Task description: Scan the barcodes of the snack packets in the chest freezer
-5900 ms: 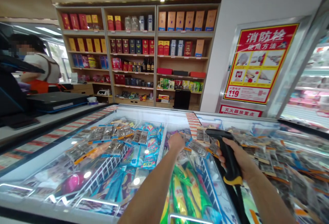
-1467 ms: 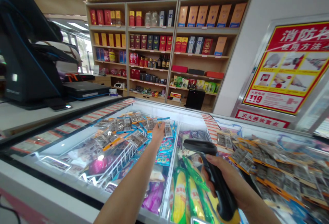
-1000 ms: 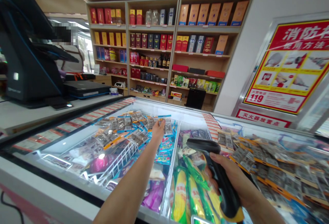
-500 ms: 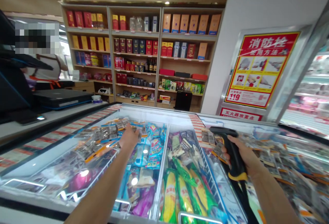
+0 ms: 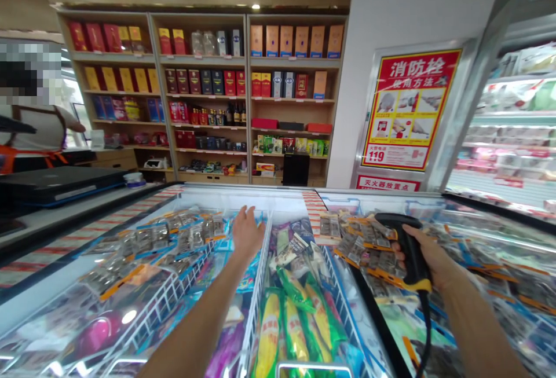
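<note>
My left hand [image 5: 248,230] reaches over the chest freezer, fingers apart and holding nothing that I can see. Below it lie light-blue packs [image 5: 248,276], partly covered by my forearm. Rows of small dark snack packets [image 5: 152,238] with orange and blue strips spread to its left. In my right hand [image 5: 428,253] is a black and yellow barcode scanner [image 5: 410,253], gripped by its handle, its cord hanging down. Beneath and around the scanner are more orange-edged snack packets [image 5: 367,248]. Green and yellow corn packs [image 5: 295,320] lie between my arms.
White wire dividers [image 5: 258,274] split the freezer. A dark lid edge [image 5: 377,320] runs below the scanner. At left, a black flat device [image 5: 61,184] sits on the counter, with a person [image 5: 39,117] behind it. Shelves of boxes [image 5: 208,83] stand at the back.
My left hand has moved right, away from the left-hand snack packets, and its fingers have spread. My right hand still holds the barcode scanner. The view has turned to the right.
</note>
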Motion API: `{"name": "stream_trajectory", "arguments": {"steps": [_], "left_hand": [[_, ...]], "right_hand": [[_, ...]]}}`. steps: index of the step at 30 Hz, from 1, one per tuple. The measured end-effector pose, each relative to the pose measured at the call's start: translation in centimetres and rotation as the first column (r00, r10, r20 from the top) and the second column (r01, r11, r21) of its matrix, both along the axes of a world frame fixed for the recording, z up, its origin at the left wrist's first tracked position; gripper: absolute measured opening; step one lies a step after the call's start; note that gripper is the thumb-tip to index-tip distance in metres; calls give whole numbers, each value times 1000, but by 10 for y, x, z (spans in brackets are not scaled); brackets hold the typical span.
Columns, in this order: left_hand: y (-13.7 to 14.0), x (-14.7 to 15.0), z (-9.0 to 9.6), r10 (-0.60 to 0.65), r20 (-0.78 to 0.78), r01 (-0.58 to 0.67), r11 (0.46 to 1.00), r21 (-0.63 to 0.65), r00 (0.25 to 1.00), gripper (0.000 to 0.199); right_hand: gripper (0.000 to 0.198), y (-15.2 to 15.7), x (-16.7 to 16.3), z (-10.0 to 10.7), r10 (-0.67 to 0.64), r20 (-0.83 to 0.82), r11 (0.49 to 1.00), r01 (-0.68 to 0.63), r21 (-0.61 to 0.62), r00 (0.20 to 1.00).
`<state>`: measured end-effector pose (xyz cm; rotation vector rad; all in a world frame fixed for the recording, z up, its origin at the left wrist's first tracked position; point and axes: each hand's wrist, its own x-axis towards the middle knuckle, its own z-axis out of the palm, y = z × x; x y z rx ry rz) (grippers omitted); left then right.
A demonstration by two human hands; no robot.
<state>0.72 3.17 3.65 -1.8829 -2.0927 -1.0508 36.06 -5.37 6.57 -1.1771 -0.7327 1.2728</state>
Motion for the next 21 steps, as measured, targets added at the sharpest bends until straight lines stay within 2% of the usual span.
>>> {"name": "stream_trajectory", "arguments": {"steps": [3, 6, 9, 12, 15, 17, 20, 21], "left_hand": [[-3, 70, -7, -205, 28, 207, 977, -44, 978, 49], [-13, 127, -18, -345, 89, 354, 927, -121, 934, 46], [-21, 167, -26, -405, 134, 424, 888, -179, 905, 44], [-23, 192, -29, -421, 128, 440, 861, -256, 898, 43], [-19, 201, -30, -443, 146, 466, 822, -327, 885, 39], [-12, 195, -30, -439, 245, 500, 798, -337, 865, 33], [0, 162, -32, -355, 472, 514, 817, -263, 807, 21], [3, 145, -33, -314, 575, 511, 832, -217, 755, 17]], "right_hand": [[15, -4, 1, 2, 15, -11, 1000, -15, 15, 1000], [16, -8, 4, 5, -35, 18, 999, 35, 0, 999], [16, -9, 8, 7, -85, 44, 996, 87, -35, 995], [16, -8, 8, 8, -86, 57, 996, 88, -28, 995], [16, -8, 5, 7, -81, 70, 996, 83, -27, 994], [16, -8, 2, 6, -69, 65, 997, 71, -29, 996], [17, -8, -3, 4, -41, 58, 999, 43, -24, 997], [17, -9, -6, 3, -32, 61, 999, 34, -23, 998]]}}
